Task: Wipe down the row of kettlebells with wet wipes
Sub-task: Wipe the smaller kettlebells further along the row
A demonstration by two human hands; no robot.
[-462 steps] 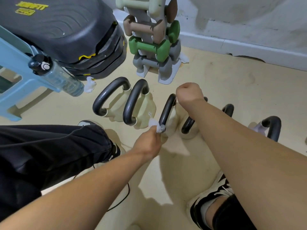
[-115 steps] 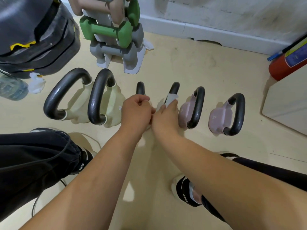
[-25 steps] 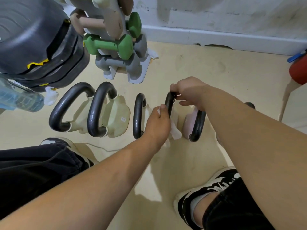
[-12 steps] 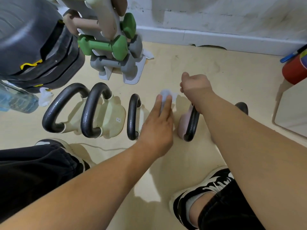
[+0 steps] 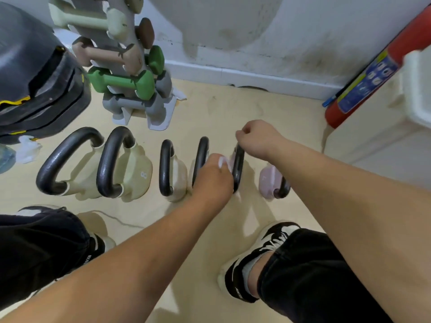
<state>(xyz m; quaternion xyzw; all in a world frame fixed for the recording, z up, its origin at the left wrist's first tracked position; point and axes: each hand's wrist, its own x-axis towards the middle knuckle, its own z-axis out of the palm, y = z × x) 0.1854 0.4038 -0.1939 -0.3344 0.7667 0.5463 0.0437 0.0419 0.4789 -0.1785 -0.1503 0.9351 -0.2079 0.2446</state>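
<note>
Now we crouch before six kettlebells in a row on the floor, our right hand (image 5: 260, 138) fisted around the far top of the fifth kettlebell's black handle (image 5: 238, 169). Our left hand (image 5: 213, 180) pinches a white wet wipe (image 5: 224, 162) against that pink kettlebell, just left of its handle.
</note>
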